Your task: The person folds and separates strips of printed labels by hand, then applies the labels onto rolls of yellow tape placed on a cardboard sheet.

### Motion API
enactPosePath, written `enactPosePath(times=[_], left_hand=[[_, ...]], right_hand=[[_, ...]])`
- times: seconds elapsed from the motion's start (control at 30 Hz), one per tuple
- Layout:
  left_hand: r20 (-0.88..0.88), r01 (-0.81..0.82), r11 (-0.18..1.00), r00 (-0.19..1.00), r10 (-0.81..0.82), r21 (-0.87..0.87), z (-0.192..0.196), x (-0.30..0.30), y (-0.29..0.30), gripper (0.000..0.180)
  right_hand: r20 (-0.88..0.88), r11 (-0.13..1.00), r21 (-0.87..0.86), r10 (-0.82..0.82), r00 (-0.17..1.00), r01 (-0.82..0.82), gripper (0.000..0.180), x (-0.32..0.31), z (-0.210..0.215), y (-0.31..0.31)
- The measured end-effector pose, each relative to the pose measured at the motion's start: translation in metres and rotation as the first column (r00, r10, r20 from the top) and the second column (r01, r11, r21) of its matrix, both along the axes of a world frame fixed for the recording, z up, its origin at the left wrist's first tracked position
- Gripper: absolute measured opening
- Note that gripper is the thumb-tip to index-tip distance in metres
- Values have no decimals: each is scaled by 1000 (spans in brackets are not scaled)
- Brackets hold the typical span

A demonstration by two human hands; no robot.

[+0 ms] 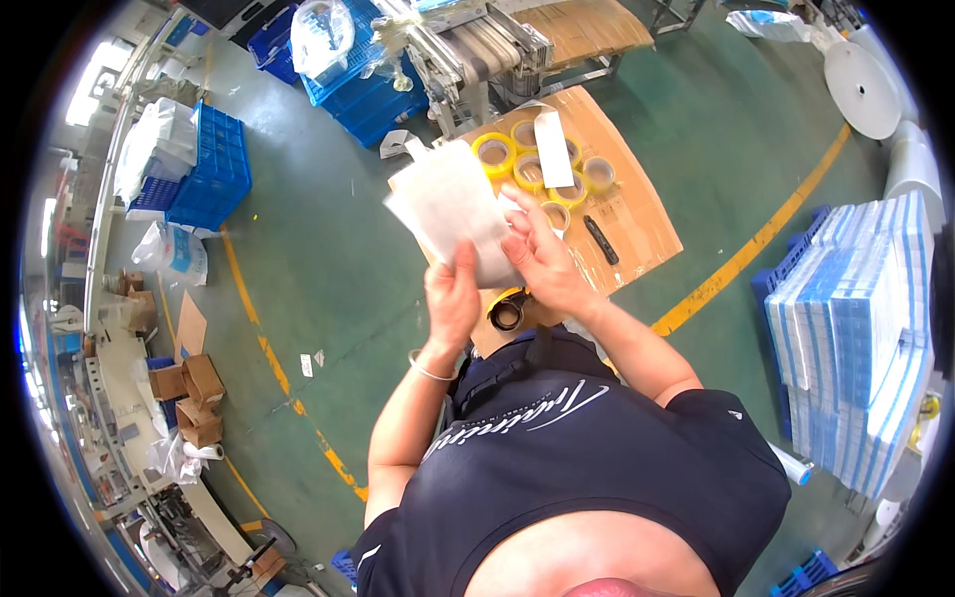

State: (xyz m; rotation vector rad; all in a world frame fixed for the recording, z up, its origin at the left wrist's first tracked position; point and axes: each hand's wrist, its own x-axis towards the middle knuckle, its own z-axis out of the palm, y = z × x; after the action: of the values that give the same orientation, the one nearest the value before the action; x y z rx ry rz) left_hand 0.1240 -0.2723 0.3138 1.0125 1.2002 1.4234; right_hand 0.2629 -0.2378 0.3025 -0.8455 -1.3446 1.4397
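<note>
My left hand (453, 298) and my right hand (542, 261) both grip the near edge of a thin stack of white flat bags (453, 204), held tilted above a cardboard-covered table (637, 214). The left thumb presses on top of the stack; the right hand's fingers pinch its right corner. Several rolls of yellow tape (494, 152) lie on the cardboard just behind the stack. A white paper strip (553, 149) rests across the rolls. A black marker-like tool (600, 240) lies to the right of my right hand. A dark tape roll (507, 311) sits below my hands.
Blue plastic crates (214, 169) stand on the green floor at left, more crates (368, 95) near a conveyor machine (477, 50). A tall stack of blue-and-white packs (860, 328) is at right. Cardboard boxes (194, 393) sit lower left. Yellow floor lines (756, 239) cross the floor.
</note>
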Motion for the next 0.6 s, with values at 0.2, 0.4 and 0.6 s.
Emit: enactPosePath(times=[0.2,0.4,0.6], left_hand=[[209,-96,995,974,87,31,72,-43,59,28],[260,-172,983,954,148,69,82,-81,130,33],[264,-163,979,945,191,-125,1,-95,198,40]], right_hand=[[341,870,43,450,825,-492,46,33,2,27],[101,798,-329,562,821,-506,37,42,-88,16],[114,793,-450,508,854,-412,41,86,-159,-7]])
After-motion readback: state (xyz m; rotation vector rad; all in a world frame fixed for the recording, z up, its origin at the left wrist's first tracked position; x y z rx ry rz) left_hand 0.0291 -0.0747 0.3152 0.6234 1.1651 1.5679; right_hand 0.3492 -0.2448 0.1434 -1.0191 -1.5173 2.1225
